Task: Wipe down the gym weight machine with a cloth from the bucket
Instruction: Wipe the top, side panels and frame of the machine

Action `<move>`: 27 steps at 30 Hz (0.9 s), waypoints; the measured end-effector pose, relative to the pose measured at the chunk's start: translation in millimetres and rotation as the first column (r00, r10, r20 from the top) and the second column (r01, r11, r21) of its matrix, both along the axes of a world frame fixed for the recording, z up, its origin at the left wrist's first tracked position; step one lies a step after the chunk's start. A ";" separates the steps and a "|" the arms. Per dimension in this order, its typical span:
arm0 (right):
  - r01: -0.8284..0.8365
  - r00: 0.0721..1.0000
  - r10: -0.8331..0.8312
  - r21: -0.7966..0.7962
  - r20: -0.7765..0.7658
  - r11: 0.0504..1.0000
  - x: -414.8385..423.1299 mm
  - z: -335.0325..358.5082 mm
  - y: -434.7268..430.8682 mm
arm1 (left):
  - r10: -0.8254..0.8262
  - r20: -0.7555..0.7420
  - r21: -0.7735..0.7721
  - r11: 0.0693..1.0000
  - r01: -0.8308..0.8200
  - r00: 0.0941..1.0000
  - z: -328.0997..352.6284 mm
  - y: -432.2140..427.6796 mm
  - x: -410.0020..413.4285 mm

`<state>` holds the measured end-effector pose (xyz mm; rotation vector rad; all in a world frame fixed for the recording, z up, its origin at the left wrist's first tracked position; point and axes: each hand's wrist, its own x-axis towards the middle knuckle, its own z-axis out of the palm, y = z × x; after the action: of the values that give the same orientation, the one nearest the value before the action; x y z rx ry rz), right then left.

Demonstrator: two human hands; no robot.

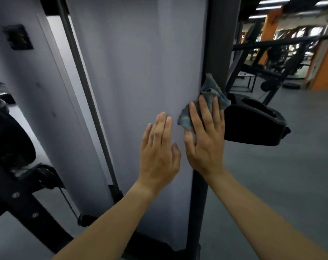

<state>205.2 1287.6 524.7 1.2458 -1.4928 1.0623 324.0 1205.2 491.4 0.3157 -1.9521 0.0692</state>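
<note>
A tall pale grey panel [133,76] of the weight machine fills the middle of the view, edged on its right by a dark upright post [218,44]. My right hand [206,136] presses a crumpled grey-blue cloth [211,91] flat against the panel's right edge, fingers straight. Part of the cloth is hidden under that hand. My left hand [159,151] lies flat on the panel just to the left, fingers straight, holding nothing. No bucket is in view.
A black moulded holder [253,121] juts out from the post at right. A steel guide rod [88,87] runs down the left side. Black frame parts and a pulley [15,151] sit at left. Other gym machines [272,59] and grey floor [281,184] lie at right.
</note>
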 end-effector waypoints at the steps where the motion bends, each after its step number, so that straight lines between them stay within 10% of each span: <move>1: 0.001 1.000 -0.001 -0.020 -0.002 1.000 0.4 -0.3 -2.5 | -0.016 -0.028 -0.019 1.000 0.015 0.999 -2.4 -4.0 -3.6; 27: 0.099 0.950 -0.023 0.234 -0.310 0.967 10.7 -47.2 7.2 | -0.171 -0.096 0.091 0.980 0.180 0.981 -24.5 -16.9 10.9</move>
<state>216.0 1294.8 477.6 1.4529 -1.4403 0.6187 334.9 1188.3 466.9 0.2064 -1.8917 -0.1544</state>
